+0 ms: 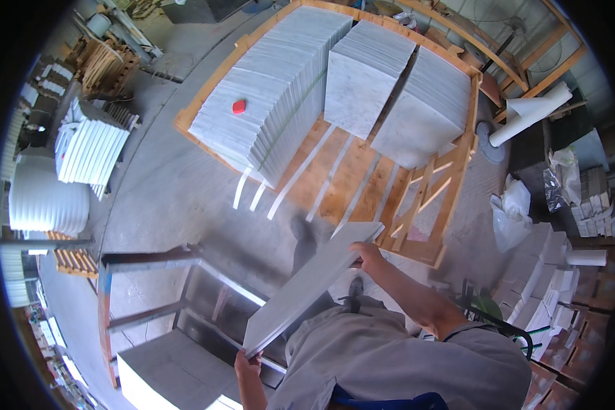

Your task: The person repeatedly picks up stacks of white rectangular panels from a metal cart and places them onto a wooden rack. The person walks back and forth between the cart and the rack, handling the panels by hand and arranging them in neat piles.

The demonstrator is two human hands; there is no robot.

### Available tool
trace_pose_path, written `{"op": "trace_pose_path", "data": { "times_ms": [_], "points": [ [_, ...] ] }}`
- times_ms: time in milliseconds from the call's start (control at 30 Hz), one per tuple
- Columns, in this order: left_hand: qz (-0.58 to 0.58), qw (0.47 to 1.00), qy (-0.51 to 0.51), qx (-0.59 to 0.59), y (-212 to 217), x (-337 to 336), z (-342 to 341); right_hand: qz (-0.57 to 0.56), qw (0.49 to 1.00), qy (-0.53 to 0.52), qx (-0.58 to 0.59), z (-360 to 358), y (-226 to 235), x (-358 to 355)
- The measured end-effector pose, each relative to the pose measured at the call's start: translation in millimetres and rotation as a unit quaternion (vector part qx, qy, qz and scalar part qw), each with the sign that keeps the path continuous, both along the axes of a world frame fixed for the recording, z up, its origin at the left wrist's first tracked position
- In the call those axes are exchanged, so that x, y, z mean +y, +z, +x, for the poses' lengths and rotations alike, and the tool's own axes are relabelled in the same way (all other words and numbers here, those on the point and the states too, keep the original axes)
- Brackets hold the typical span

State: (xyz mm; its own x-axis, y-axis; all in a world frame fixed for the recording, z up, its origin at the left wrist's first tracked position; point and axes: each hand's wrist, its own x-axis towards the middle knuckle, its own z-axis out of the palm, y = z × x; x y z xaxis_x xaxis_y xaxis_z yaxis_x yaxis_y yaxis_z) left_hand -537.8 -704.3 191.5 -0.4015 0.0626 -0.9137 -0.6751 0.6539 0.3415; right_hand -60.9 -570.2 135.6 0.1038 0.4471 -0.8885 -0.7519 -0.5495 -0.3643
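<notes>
Head view: the person carries 1 pale marble slab [307, 290] flat across the body, above the concrete floor [178, 198]. The left hand [248, 362] is closed on the slab's near corner, fingers wrapped under the edge; the right hand [366, 254] is closed over the far end, by the corner that points toward the wooden pallet [362, 184].

Both grips sit at the ends only — if 1 hand slips, the slab could likely tip and crack on the floor or on the metal frame [150, 287] just below its left side.

On the pallet, 3 stacks of upright marble tiles [280, 89] fill the far edge, and a red block [239, 106] rests on the leftmost stack. White strips lie along the pallet's near boards. More pale slabs [164, 372] lie inside the frame's near corner. To the right, stacked white blocks [547, 273] and bags crowd the path.
</notes>
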Motion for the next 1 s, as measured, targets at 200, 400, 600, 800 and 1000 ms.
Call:
{"op": "trace_pose_path", "data": {
  "times_ms": [200, 400, 600, 800, 1000],
  "points": [
    [0.028, 0.996, -0.082, -0.025, -30, 150, 14, -0.106, 0.992, -0.020, -0.061, 16, -38, 125],
    [0.017, 0.995, -0.080, -0.051, -60, 239, 28, -0.096, 0.994, -0.010, -0.052, 29, -89, 232],
    [-0.017, 0.998, -0.056, -0.036, -93, 290, 50, -0.113, 0.993, 0.022, -0.031, 34, -190, 297],
    [-0.053, 0.998, -0.024, 0.021, -137, 308, 80, -0.144, 0.987, 0.074, -0.023, 40, -266, 341],
    [-0.094, 0.995, 0.008, 0.027, -166, 322, 110, -0.164, 0.979, 0.117, -0.002, 51, -312, 375]
  ]
}}
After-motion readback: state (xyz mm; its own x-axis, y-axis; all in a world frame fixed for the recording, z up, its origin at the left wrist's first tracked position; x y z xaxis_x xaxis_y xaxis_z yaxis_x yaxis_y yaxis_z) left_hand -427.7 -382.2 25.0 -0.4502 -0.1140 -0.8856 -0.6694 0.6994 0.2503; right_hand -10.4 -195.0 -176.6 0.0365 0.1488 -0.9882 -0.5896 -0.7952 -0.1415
